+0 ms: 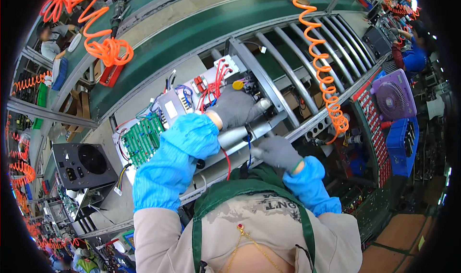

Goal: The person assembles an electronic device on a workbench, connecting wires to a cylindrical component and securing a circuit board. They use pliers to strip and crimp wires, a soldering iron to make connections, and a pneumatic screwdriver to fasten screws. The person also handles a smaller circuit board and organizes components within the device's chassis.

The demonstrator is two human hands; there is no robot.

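An electronics chassis [225,137] lies in front of me, its circuits and wiring exposed. My left hand [235,110], in a grey glove, rests on its right part beside a yellow round part [237,85]. Its fingers are bent together toward the metal end, hiding whatever they grip. Nearer to me, my right hand [278,153], also gloved, is closed at the chassis's near edge, close to a blue wire [249,150]; what its fingers hold is too small to tell. A red wire [227,163] hangs over that edge. Red wires [220,78] and a green circuit board [143,137] fill the chassis's left part.
A roller conveyor [300,57] runs off to the right, with an orange coiled air hose [322,66] hanging over it. A black fan box [84,165] stands at left. Beyond are a green belt [192,47], a purple fan [391,96] and a blue bin [397,150]. Other people work farther off.
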